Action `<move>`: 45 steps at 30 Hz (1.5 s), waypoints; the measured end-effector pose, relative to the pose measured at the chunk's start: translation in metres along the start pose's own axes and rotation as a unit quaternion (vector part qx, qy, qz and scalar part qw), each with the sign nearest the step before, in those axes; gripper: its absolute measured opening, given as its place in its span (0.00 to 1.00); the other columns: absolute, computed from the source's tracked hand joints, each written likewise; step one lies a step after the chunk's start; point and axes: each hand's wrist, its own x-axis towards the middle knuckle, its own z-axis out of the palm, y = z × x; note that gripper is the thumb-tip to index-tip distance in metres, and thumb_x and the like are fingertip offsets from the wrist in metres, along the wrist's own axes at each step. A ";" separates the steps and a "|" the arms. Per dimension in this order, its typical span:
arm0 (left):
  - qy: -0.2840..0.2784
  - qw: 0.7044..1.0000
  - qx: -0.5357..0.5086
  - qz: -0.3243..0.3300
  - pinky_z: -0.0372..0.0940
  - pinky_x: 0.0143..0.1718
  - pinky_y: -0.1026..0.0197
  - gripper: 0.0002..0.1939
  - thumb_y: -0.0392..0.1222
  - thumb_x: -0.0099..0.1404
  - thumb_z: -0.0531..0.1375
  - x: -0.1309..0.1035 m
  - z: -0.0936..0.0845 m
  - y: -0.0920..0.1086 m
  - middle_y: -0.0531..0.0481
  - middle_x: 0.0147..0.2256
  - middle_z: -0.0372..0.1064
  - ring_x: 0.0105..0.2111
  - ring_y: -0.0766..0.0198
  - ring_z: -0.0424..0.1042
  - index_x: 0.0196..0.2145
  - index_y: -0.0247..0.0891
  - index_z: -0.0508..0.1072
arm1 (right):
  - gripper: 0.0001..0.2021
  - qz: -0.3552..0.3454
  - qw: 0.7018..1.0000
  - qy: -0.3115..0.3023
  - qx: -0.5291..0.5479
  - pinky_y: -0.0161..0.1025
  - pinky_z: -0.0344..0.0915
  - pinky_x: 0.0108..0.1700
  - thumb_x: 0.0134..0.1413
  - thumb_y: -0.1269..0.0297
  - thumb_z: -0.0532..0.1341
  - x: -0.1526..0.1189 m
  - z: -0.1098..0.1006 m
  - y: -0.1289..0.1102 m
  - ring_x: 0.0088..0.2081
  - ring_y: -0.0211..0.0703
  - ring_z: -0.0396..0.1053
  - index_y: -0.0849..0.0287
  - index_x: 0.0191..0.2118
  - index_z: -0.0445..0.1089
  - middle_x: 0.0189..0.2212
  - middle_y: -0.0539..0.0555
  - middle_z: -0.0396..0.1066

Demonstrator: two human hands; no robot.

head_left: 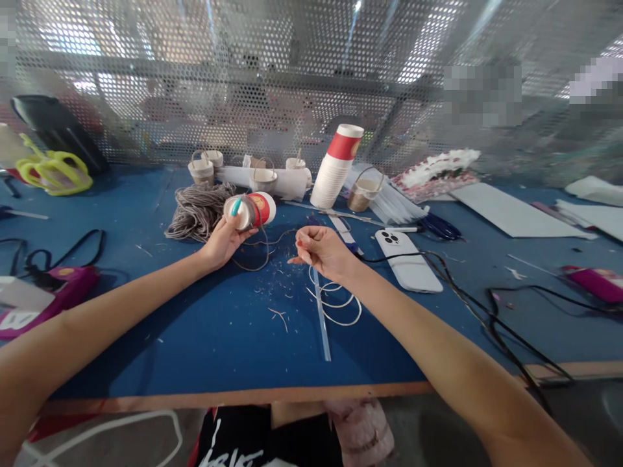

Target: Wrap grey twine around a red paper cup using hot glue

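On the left, my left hand point(221, 248) is closed around a red-and-white paper cup point(265, 209) tipped on its side, base towards me. Grey-brown cord is wound about the base end, and a loose loop of cord point(267, 256) hangs beneath it. My right hand point(318, 250) is raised over the table with fingers pinched together. Cord runs towards its fingertips, but what they hold cannot be made out. Below that hand lie a clear glue stick point(322, 324) and a coil of white cord point(348, 311). A grey cord bundle point(197, 211) rests behind my left hand.
Several small cord-wrapped cups with handles, one a brown-wrapped cup point(364, 193), stand at the back near a leaning stack of paper cups point(335, 172). A white phone point(407, 261) and black cables point(455, 292) lie right. Yellow-handled scissors point(56, 172) are far left.
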 end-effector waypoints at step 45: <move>-0.198 0.917 0.188 0.290 0.67 0.60 0.40 0.53 0.54 0.54 0.72 -0.020 0.011 0.011 0.37 0.67 0.46 0.64 0.43 0.60 0.67 0.51 0.45 | 0.44 -0.348 0.795 0.066 -0.492 0.61 0.55 0.70 0.50 0.77 0.61 -0.006 0.004 0.032 0.71 0.55 0.51 0.47 0.70 0.44 0.70 0.57 0.51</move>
